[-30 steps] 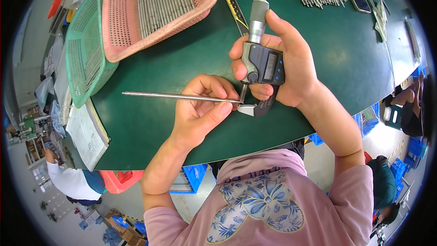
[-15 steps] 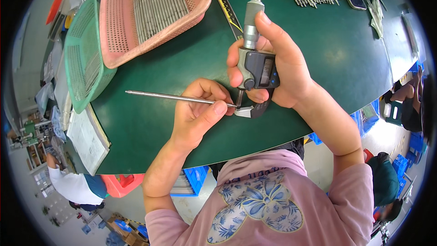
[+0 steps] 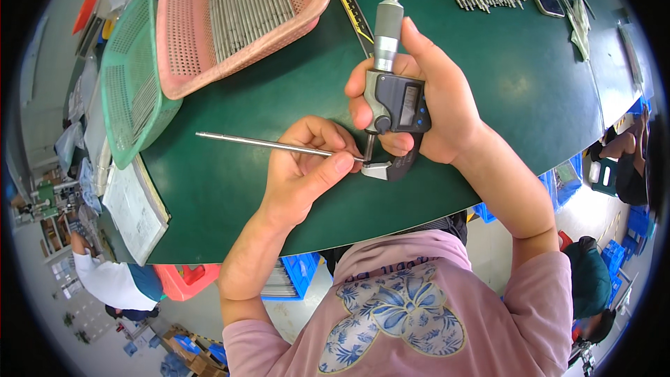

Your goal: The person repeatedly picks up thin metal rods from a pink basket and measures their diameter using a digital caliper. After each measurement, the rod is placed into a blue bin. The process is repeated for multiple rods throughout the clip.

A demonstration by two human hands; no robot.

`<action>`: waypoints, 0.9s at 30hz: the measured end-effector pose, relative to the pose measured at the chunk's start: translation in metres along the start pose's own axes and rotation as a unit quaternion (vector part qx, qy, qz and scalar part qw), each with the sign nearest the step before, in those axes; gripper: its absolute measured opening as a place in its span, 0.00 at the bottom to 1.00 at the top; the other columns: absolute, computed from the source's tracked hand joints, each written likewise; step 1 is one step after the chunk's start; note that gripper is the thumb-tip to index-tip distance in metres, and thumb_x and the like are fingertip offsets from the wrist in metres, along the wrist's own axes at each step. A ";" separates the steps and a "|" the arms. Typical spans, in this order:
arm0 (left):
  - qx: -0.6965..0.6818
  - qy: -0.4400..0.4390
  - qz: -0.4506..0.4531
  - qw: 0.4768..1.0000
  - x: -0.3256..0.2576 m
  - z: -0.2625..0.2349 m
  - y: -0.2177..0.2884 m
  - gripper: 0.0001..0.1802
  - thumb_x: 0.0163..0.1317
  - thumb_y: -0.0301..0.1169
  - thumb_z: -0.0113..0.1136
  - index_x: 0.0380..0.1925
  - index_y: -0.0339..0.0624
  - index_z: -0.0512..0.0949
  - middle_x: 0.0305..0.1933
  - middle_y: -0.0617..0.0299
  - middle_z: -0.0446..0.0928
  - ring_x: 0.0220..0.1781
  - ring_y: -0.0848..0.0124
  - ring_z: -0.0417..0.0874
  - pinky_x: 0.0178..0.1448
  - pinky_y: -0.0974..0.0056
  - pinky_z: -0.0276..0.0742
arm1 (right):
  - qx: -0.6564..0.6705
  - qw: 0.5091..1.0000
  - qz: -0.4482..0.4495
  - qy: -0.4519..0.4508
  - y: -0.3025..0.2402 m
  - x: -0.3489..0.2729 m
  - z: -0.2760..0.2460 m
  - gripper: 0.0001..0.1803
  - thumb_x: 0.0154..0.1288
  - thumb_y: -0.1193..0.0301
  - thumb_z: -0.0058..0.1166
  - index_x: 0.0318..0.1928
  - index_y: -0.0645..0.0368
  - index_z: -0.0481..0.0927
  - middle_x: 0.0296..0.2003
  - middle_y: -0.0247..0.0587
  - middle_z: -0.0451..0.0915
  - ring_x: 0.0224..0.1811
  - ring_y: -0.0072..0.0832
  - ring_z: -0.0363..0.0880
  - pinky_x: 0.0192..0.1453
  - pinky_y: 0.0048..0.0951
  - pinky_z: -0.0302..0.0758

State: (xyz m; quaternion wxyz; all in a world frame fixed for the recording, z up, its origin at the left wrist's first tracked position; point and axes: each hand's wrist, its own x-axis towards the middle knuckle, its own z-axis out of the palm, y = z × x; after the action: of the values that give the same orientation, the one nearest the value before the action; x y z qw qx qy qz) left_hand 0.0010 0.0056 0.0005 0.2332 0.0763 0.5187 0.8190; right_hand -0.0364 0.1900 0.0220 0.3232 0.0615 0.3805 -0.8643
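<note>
two hands worked above the green table [image 3: 230, 188]: the left hand [image 3: 307, 167] pinched a thin metal rod [image 3: 251, 142], its tip between the anvils of a digital micrometer [image 3: 394, 108] clasped by the right hand [image 3: 433, 101].

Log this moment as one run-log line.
left hand: pinches thin metal rod | right hand: holds digital micrometer | rod tip at micrometer gap | pink basket: rods inside | surface: green table

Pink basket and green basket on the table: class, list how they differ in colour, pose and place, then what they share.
The pink basket sits flat, opening up; the green basket is tipped on its side, leaning against it. Pink lies nearer the table's middle, green at the left edge. Both are perforated plastic holding thin metal rods.
</note>
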 end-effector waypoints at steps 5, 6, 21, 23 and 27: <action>-0.030 -0.027 0.012 0.999 0.000 -0.002 -0.001 0.10 0.53 0.21 0.57 0.32 0.39 0.67 0.36 0.59 0.72 0.37 0.74 0.74 0.42 0.68 0.72 | 0.023 1.000 0.011 -0.005 -0.002 0.000 -0.002 0.36 0.63 0.46 0.22 0.34 0.68 0.72 0.21 0.45 0.76 0.08 0.25 0.64 0.15 0.22 0.63; -0.028 -0.028 0.010 0.999 0.000 -0.002 -0.001 0.10 0.53 0.21 0.57 0.32 0.39 0.67 0.36 0.58 0.72 0.37 0.74 0.74 0.42 0.69 0.72 | 0.028 1.000 0.012 -0.005 -0.002 0.000 -0.002 0.35 0.63 0.46 0.23 0.34 0.69 0.72 0.21 0.45 0.76 0.09 0.25 0.64 0.15 0.22 0.63; -0.018 -0.050 -0.008 0.999 -0.002 -0.007 -0.004 0.12 0.51 0.20 0.58 0.33 0.39 0.66 0.38 0.59 0.72 0.38 0.75 0.74 0.44 0.70 0.71 | -0.028 0.999 -0.012 0.007 0.004 0.000 0.003 0.36 0.60 0.40 0.29 0.29 0.63 0.74 0.19 0.47 0.74 0.09 0.23 0.64 0.10 0.18 0.61; -0.017 -0.046 -0.013 0.999 -0.003 -0.005 -0.004 0.12 0.51 0.21 0.59 0.33 0.39 0.66 0.38 0.59 0.71 0.38 0.75 0.74 0.44 0.70 0.71 | -0.034 0.999 -0.013 0.007 0.004 -0.001 0.003 0.36 0.60 0.40 0.29 0.29 0.63 0.74 0.19 0.46 0.74 0.09 0.23 0.64 0.10 0.18 0.61; -0.021 -0.043 -0.017 0.999 -0.001 -0.003 -0.003 0.11 0.51 0.21 0.58 0.32 0.39 0.67 0.38 0.60 0.70 0.40 0.75 0.73 0.46 0.69 0.70 | -0.001 1.000 -0.001 -0.007 0.002 -0.001 0.000 0.36 0.56 0.38 0.36 0.28 0.65 0.73 0.19 0.42 0.76 0.07 0.22 0.63 0.13 0.18 0.60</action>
State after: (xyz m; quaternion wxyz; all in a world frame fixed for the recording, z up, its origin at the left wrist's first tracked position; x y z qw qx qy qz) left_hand 0.0016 0.0035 -0.0035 0.2709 0.0980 0.4919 0.8216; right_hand -0.0337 0.1892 0.0212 0.3255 0.0548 0.3792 -0.8644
